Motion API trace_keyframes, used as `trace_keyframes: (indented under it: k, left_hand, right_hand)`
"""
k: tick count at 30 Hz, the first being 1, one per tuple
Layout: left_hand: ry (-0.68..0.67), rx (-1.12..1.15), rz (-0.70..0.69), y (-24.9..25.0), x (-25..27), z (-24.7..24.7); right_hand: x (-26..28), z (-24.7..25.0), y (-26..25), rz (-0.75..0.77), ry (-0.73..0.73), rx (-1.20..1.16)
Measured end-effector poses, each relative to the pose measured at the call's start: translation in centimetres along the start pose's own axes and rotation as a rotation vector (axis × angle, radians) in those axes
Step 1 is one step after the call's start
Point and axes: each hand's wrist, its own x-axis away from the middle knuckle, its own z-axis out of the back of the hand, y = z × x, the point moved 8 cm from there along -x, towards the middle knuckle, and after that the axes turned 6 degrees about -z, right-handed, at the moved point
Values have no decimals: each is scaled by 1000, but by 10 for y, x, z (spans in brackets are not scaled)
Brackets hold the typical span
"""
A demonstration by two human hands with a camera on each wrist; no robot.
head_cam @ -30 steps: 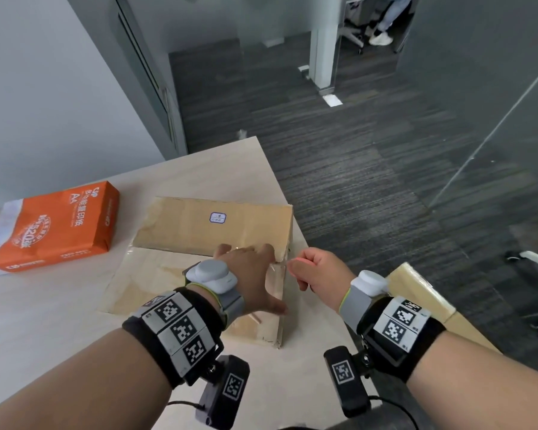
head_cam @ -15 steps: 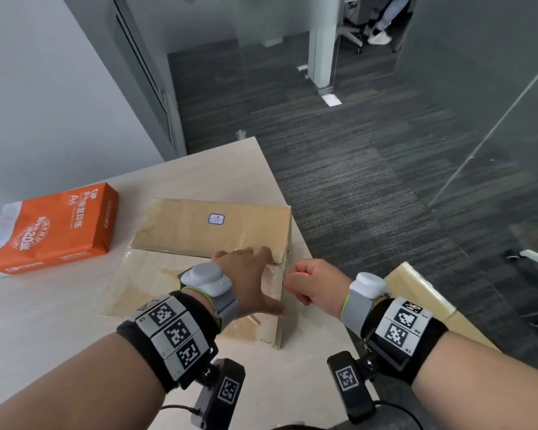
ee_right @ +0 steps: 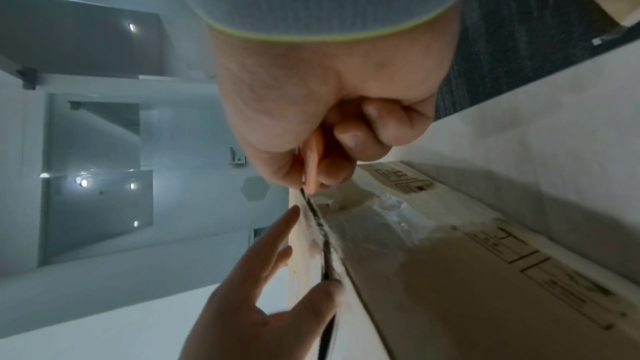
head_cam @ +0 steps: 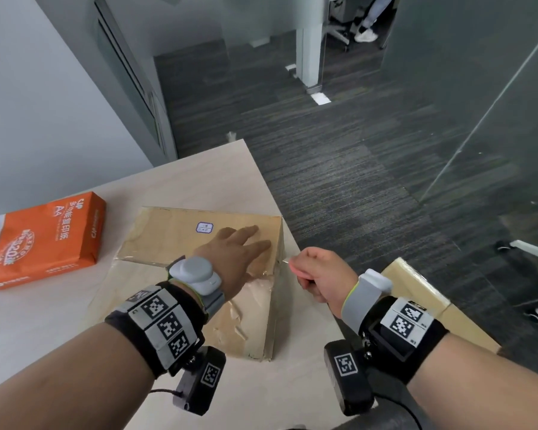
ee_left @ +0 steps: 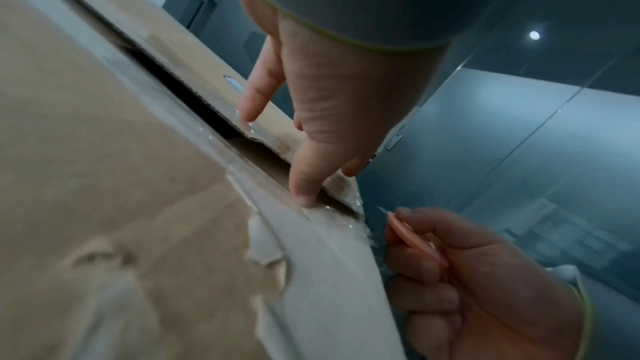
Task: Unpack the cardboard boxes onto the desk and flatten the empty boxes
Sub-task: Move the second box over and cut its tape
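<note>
Left hand (head_cam: 236, 252), fingers spread, pins the taped brown cardboard box (head_cam: 168, 231) at the desk's right edge; right hand (head_cam: 320, 274) pinches a small pink cutter (ee_left: 412, 237). Probably best to slice shallow along the seam, blade away from the fingers.

The left hand (head_cam: 233, 259) has slid forward from the seam onto the far flap of the cardboard box (head_cam: 168, 234), fingers now stretched flat.
</note>
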Motion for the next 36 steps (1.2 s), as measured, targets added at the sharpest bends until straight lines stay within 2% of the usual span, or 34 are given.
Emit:
trace_keyframes:
  k: [5,9,14,17,22,24,27,30,32,34,36]
  left_hand:
    - [-143,-126,-89,6,-13,-1]
    - [-145,-147,-96,13,-13,-10]
    - [-30,-119,-93,16,-17,-14]
    - [-9,-87,-92,16,-15,-13]
    - [76,-128,-83,17,-13,-8]
    - [145,-142,-130,20,-12,-1]
    - [206,-241,-118,14,-11,-3]
    - [172,-141,-171,21,-14,-10]
    - [177,-205,-151,13,-20,-19]
    - [203,-89,-175,9,-18,-21]
    - [289,0,-240,10,-11,-10]
  right_hand:
    - [1,-3,6,23,7,39]
    - [-3,-6,6,31,19,2]
    - [-3,-1,2,78,53,-17]
    - [-7,-3,3,84,48,-4]
    - [-12,-7,1,91,25,38]
    - [-13,-8,0,92,27,72]
    - [-15,-3,1,88,34,159]
    - [-15,-4,1,94,-13,253]
    - [-14,-6,-1,101,-10,269]
    - [-14,-7,-2,109,1,274]
    - [-12,-8,-2,111,-10,302]
